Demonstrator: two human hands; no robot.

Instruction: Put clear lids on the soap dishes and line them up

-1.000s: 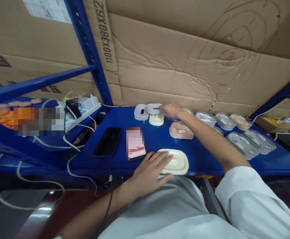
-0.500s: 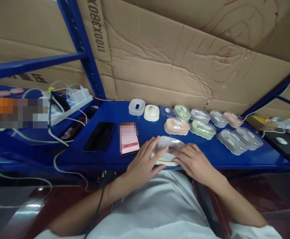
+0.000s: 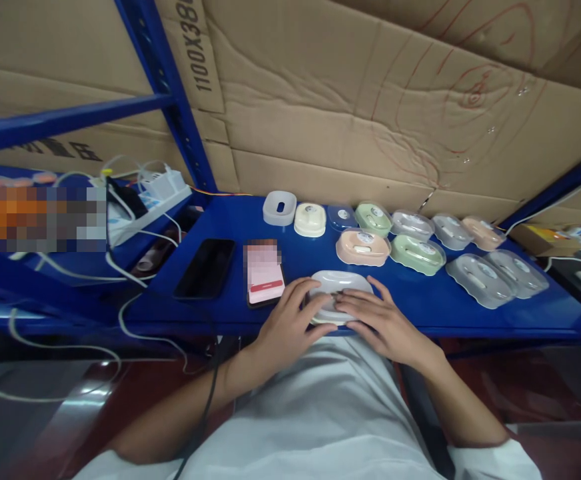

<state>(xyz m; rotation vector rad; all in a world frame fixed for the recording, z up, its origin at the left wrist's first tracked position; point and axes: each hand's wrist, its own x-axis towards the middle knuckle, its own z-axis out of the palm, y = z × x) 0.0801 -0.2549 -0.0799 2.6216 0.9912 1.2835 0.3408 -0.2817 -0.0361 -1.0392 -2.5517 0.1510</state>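
A whitish oval dish (image 3: 340,280) with a pale rim lies at the front edge of the blue table (image 3: 410,313). My left hand (image 3: 293,320) rests on its left side with the fingers apart. From the right, my right hand (image 3: 380,319) reaches over the dish, its fingers spread across the middle. Something small and dark shows between the fingertips, too hidden to make out. Behind the dish sit a peach box (image 3: 363,247) and a green box (image 3: 418,255), both with clear covers.
Left of the dish lie a lit phone (image 3: 265,273) and a dark phone (image 3: 204,269). More boxes stand along the back, including a cream one (image 3: 310,219) and a grey tray (image 3: 279,208). Two clear-covered grey boxes (image 3: 480,280) are at the right. A power strip (image 3: 160,193) stands far left.
The view has shifted slightly. My right hand has spread its fingers and moved further over the dish; my left hand stays at the dish's left side.
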